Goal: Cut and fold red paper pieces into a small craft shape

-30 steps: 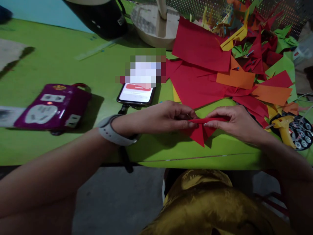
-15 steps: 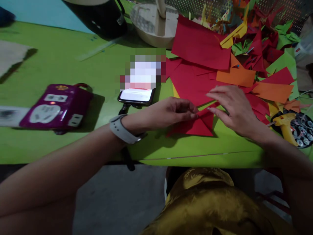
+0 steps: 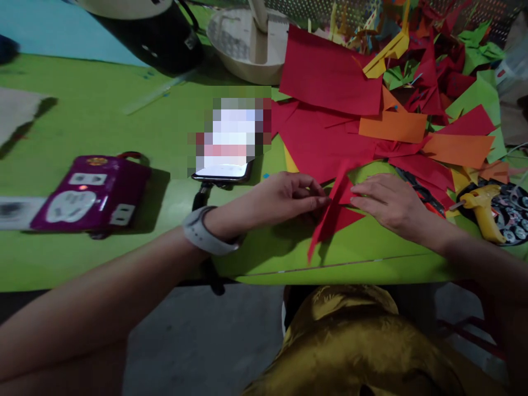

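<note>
Red paper (image 3: 335, 199): light, easily creased, I'd guess; pinch folds.
Left hand's (image 3: 284, 195) grip pinches it; right hand's (image 3: 383, 201) I can't tell.

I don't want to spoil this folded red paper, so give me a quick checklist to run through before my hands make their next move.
1. Left hand on the folded red paper: ok, fingertips at its left side.
2. Right hand gripping firmly: cannot tell; its fingertips are at the paper's right side, but no firm pinch shows.
3. Loose red sheets well away from the work: not ok, they lie just beyond it.
4. Glue gun apart from the paper: ok, it lies off to the right, past the right hand.
5. Glue gun cool: cannot tell.
6. Phone apart from the paper: ok, it lies beyond the left wrist.
</note>
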{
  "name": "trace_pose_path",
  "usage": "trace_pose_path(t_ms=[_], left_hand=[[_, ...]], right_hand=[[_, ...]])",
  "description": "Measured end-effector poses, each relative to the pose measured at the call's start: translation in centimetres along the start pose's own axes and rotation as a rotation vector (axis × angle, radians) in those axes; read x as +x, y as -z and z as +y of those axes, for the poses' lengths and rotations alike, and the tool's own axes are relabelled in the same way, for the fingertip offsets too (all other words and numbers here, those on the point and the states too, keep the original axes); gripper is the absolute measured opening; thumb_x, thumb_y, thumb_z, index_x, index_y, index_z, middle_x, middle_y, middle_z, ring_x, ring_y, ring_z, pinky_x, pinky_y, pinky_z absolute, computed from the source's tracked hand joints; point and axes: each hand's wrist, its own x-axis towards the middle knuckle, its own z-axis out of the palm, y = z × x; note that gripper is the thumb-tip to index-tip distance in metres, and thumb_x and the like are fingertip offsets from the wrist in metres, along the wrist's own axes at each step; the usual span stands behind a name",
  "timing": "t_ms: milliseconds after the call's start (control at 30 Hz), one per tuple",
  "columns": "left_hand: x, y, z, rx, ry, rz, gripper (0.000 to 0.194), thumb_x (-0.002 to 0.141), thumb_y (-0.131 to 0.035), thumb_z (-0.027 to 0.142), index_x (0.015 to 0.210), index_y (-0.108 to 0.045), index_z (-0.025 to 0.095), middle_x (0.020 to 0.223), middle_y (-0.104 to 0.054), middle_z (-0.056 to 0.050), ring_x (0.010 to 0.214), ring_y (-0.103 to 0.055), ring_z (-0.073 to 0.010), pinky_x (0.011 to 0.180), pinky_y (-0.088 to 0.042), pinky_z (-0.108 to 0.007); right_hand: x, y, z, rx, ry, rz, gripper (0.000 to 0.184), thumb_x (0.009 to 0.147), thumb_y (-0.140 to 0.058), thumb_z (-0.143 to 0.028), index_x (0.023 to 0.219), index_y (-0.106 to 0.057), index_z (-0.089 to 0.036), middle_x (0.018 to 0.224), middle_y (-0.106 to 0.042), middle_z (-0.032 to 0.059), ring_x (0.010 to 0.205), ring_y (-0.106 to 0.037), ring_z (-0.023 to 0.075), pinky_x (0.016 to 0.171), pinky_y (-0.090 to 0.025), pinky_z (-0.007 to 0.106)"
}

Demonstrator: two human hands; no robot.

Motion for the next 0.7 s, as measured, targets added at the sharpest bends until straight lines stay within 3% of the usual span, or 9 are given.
trace_pose_path(t_ms=[67,133,233,333,533,700], left_hand=[[-0.4,-0.3,0.2,0.258,-0.115,0.103,0.034,0.094,-0.063,0.046,0.103,-0.071,0.015,0.084,-0.076,-0.007,0.075,-0.069,-0.0198,0.070,-0.054,-0.030],[-0.8,-0.5,0.6,0.433,-0.301,0.177,0.034,0.098,-0.060,0.043,0.112,-0.074,0.015,0.109,-0.078,-0.014,0.098,-0.073,-0.0265,0.087,-0.057,-0.037],[-1.1,-0.3,0.7,0.542,-0.491,0.069,0.034,0.106,-0.051,0.035,0.125,-0.074,0.019,0.142,-0.069,-0.015,0.130,-0.065,-0.0309,0.110,-0.051,-0.047],[-1.2,0.1,0.1,0.587,-0.517,-0.014,0.036,0.109,-0.046,0.034,0.123,-0.076,0.021,0.139,-0.072,-0.014,0.132,-0.066,-0.0290,0.116,-0.049,-0.048],[-1.5,-0.1,-1.6,0.613,-0.458,0.119,0.035,0.105,-0.050,0.041,0.118,-0.076,0.022,0.140,-0.070,-0.013,0.122,-0.068,-0.0302,0.106,-0.055,-0.043],[-2.0,-0.5,-0.9,0.756,-0.488,0.134,0.036,0.103,-0.047,0.029,0.124,-0.072,0.015,0.122,-0.075,-0.016,0.108,-0.070,-0.0303,0.094,-0.057,-0.041]], right_hand=[[-0.1,-0.4,0.2,0.071,-0.015,-0.080,0.038,0.110,-0.038,-0.017,0.110,-0.076,-0.020,0.113,-0.079,0.0084,0.101,-0.070,0.0213,0.088,-0.054,0.037],[-0.3,-0.8,0.4,0.148,-0.033,-0.127,0.040,0.110,-0.036,-0.016,0.109,-0.076,-0.020,0.116,-0.079,0.0089,0.104,-0.070,0.0213,0.090,-0.053,0.038],[-0.6,-1.3,0.5,0.221,-0.067,-0.128,0.037,0.109,-0.040,-0.016,0.109,-0.076,-0.020,0.118,-0.079,0.0096,0.106,-0.070,0.0221,0.093,-0.052,0.040],[-0.6,-1.5,0.5,0.256,-0.111,-0.119,0.032,0.109,-0.045,-0.021,0.110,-0.076,-0.020,0.117,-0.079,0.0098,0.104,-0.070,0.0225,0.092,-0.052,0.040],[-0.1,-0.7,0.1,0.257,-0.140,-0.137,0.035,0.111,-0.043,-0.029,0.108,-0.076,-0.020,0.109,-0.079,0.0093,0.098,-0.069,0.0228,0.088,-0.050,0.039],[0.8,0.0,-0.6,0.275,-0.119,-0.115,0.038,0.112,-0.042,-0.031,0.100,-0.076,-0.019,0.091,-0.077,0.0083,0.086,-0.066,0.0211,0.082,-0.048,0.036]])
